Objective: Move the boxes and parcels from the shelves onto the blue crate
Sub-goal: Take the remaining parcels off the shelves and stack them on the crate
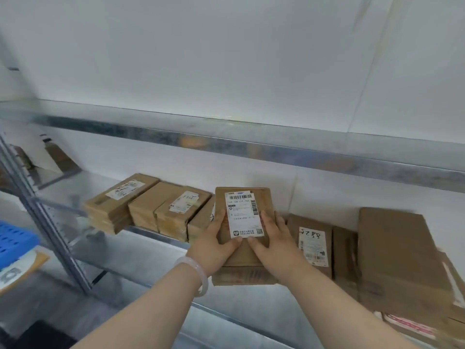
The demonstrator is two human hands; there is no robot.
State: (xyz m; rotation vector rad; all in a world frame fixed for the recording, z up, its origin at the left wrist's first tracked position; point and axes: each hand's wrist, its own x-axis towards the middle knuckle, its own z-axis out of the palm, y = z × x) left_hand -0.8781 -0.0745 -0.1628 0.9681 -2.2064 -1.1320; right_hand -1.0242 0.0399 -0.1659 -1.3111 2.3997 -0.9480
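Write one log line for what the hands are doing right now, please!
hands: left and right both hold box | box: labelled, in front of shelf | crate: far left | step: carry to crate

A parcel storeroom: galvanised metal shelving (251, 144) against a plain white wall (226, 59) holds rows of brown cardboard boxes (148, 205) bearing barcoded shipping labels (242, 214), a blue crate (15, 239) at near left.

Boxes (148, 205) lie along the shelf (141, 250); a crate (15, 238) sits left, beyond the upright post (47, 217).
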